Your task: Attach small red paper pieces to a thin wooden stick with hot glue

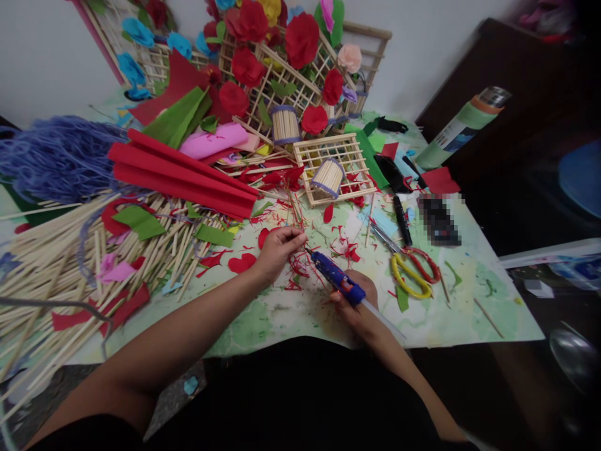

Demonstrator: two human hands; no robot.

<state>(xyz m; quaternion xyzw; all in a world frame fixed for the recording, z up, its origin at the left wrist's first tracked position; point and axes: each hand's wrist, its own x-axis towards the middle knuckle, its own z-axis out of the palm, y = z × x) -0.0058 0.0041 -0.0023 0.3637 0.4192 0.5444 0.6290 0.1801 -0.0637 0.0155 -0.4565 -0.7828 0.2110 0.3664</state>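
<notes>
My left hand (278,252) is closed in a pinch over the middle of the table. Its fingertips hold a thin stem (295,210), which runs up toward a red paper piece (293,178); whether the two are joined is hard to make out. In my right hand (354,313) is a blue hot glue gun (335,275), with a translucent glue stick (385,321) jutting from its back. The gun's nozzle points at my left fingertips, very close to them. Red paper petals (241,264) and fine red scraps lie around both hands.
Scissors (413,270) and a black marker (402,220) lie to the right, with a bottle (462,128) behind. Wooden sticks (42,269), blue yarn (61,156) and folded red paper (183,175) crowd the left. Stick frames (335,166) with paper flowers (302,41) stand at the back.
</notes>
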